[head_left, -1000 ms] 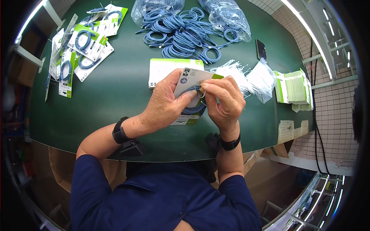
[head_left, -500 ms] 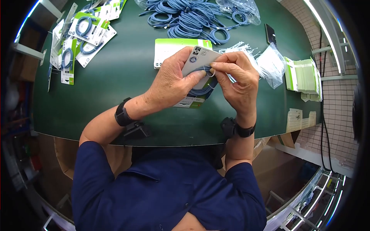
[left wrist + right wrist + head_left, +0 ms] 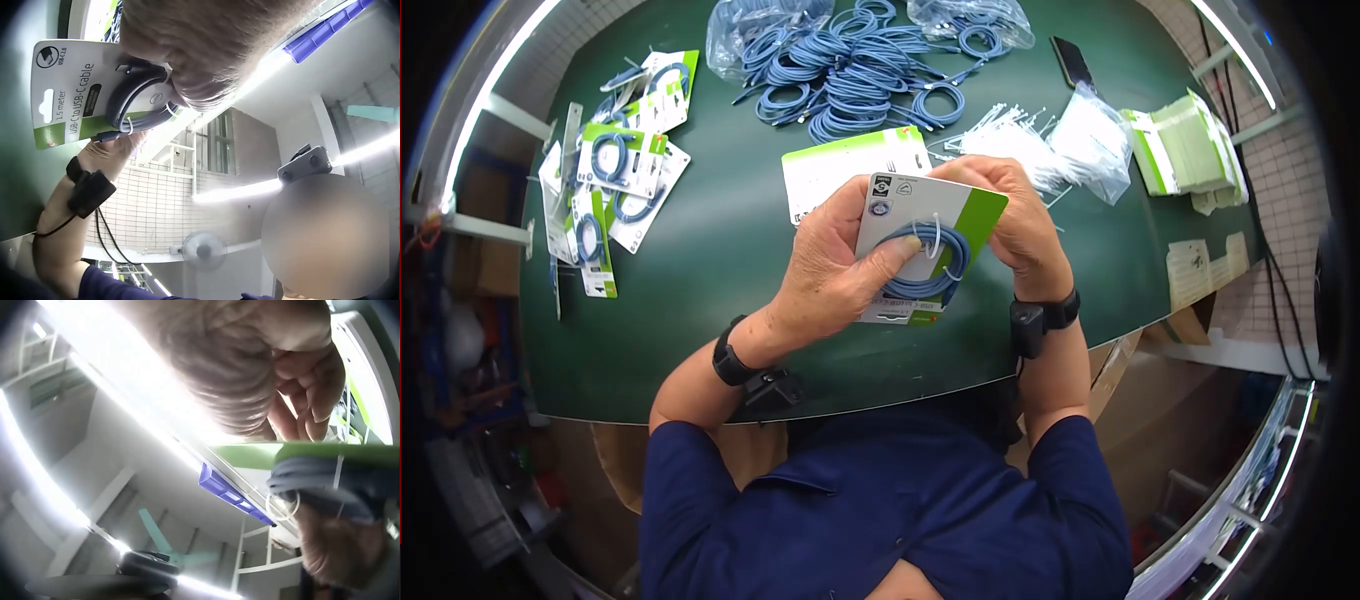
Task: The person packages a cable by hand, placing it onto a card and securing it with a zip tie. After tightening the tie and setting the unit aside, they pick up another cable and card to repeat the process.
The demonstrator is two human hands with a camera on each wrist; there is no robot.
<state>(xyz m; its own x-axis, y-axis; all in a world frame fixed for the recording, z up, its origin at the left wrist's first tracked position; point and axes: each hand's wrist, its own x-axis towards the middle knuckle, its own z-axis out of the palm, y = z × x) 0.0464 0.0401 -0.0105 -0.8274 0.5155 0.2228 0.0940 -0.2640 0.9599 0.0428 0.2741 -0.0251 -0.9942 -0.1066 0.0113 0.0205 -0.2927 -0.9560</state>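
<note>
The left hand [image 3: 825,270] grips the left side of a white and green card [image 3: 900,203], thumb on its coiled blue cable [image 3: 920,290]. The right hand [image 3: 1020,215] holds the right edge, above the green bench [image 3: 710,260].

Packing workshop, green bench [image 3: 700,300], heaped blue cables [image 3: 850,80], stacked cards [image 3: 1185,145], bagged ties [image 3: 1095,135]

right hand [image 3: 1022,225] gone from tie [image 3: 937,236] to behind card [image 3: 900,205] edge, coiled cable [image 3: 920,288] uncovered
</note>
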